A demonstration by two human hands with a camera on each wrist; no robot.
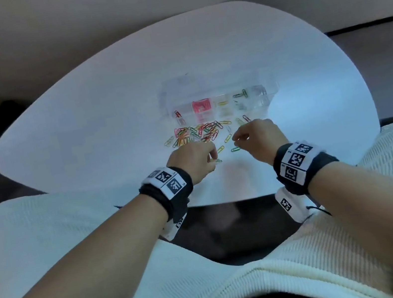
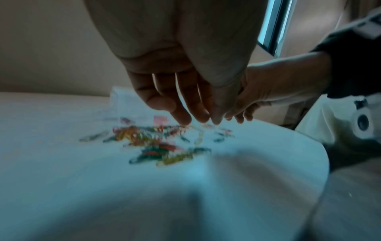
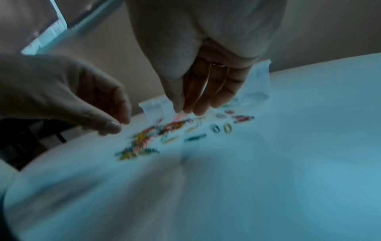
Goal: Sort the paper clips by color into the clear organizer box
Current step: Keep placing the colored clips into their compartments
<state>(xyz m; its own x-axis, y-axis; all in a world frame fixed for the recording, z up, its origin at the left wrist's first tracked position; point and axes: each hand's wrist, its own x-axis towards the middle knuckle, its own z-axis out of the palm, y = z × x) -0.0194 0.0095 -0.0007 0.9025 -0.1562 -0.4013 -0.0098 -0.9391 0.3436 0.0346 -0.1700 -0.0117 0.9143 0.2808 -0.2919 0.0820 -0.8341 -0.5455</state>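
My left hand (image 1: pixel 193 161) hangs low over the near edge of the white table (image 1: pixel 82 132), fingers bent down together; a green clip (image 1: pixel 218 161) lies at the fingertips, but I cannot tell if I pinch it. My right hand (image 1: pixel 258 139) hovers beside it, fingers loosely curved and holding nothing that I can see. Between the two hands lie three single clips — two yellow, one green. Behind them is the mixed pile of paper clips (image 1: pixel 196 133), too many and too tangled to count. Further back stands the clear organizer box (image 1: pixel 221 103): one red clip in the left compartment, a pink heap (image 1: pixel 201 106) next, then yellow, then two green.
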